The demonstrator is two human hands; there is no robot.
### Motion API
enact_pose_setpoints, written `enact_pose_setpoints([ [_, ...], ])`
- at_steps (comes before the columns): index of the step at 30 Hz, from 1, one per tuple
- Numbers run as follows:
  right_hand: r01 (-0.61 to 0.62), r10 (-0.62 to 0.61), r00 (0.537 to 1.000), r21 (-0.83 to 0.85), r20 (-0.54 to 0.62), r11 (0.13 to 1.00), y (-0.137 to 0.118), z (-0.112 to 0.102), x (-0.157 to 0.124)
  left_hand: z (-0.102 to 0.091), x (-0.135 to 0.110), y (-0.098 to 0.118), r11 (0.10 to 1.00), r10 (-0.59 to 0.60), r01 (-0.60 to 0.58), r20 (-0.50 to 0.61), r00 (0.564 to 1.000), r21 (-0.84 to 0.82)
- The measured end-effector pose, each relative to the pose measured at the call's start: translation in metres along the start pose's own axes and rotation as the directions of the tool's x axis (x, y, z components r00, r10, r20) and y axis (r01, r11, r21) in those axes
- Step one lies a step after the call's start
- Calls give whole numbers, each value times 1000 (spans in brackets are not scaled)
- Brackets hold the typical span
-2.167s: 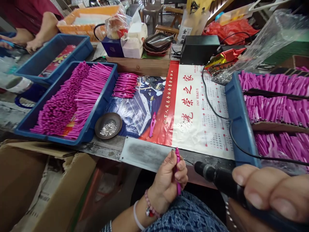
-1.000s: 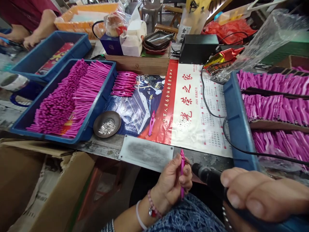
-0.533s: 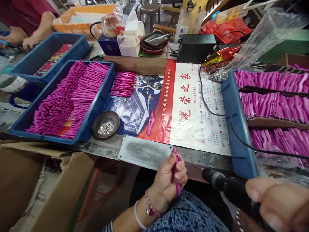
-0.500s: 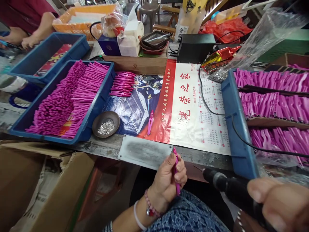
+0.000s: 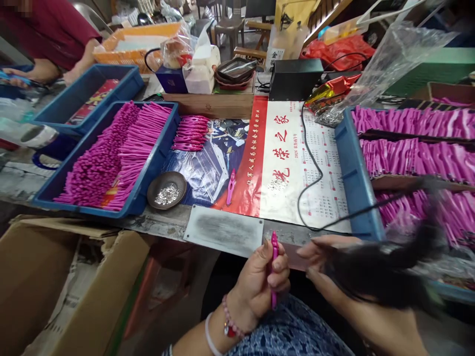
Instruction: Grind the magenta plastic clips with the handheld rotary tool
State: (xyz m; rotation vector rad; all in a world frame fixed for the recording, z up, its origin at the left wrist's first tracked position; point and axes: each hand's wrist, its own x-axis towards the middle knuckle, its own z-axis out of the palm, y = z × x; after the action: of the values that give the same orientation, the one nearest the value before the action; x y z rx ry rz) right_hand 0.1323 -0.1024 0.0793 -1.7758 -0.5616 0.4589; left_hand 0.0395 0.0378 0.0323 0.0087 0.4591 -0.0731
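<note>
Head view: our left hand (image 5: 260, 279) pinches a pink clip (image 5: 274, 269) upright; our right hand (image 5: 334, 267), blurred, grips a dark power tool (image 5: 374, 272) just right of it.

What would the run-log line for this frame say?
left hand: grips pink clip upright | right hand: holds blurred black power tool beside clip | metal plate just beyond

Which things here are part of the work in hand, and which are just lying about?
In hand: left hand grips pink clip; right hand holds blurred black tool; pink parts in blue trays; dish of metal bits.

Lying about: tissue box, black box, cardboard box.
</note>
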Motion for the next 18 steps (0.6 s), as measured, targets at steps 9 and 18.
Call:
enact_pose_setpoints([
  [9, -65, 42, 985, 133, 167, 989, 9, 14, 10, 6, -6, -10, 984, 94, -92, -9, 995, 152],
  [18, -147, 118, 977, 154, 179, 977, 19, 12, 13, 3, -4, -8, 982, 10, -7, -15, 1000, 187],
])
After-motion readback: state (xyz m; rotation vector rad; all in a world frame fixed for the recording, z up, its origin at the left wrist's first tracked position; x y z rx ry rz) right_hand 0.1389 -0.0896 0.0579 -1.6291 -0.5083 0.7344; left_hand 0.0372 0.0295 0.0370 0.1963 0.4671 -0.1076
